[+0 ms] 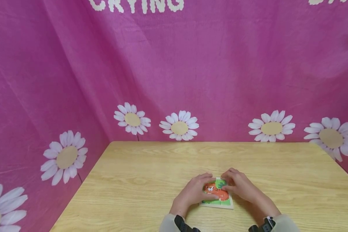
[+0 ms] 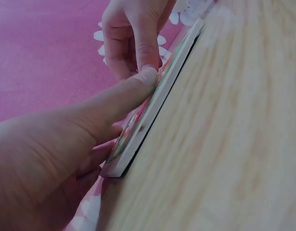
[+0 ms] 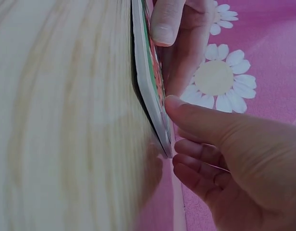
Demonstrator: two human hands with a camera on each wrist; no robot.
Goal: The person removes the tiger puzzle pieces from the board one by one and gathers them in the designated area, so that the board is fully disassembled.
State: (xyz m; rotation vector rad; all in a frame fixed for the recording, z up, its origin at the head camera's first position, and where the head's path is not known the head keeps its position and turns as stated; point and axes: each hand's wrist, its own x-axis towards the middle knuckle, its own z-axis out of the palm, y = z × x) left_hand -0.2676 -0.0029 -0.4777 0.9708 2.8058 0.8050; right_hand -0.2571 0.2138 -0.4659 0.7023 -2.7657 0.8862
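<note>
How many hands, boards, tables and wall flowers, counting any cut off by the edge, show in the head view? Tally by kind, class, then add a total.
Hands: 2
Board: 1
Table: 1
Flowers: 6
Total: 10

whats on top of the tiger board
The left hand and right hand reach over the board; orange tiger artwork shows between them, parts beneath them are hidden.

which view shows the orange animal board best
The head view: it looks down on the orange animal board, so much of its picture shows, though the left hand and right hand cover parts. Both wrist views catch mainly its pale side, nearly edge-on.
</note>
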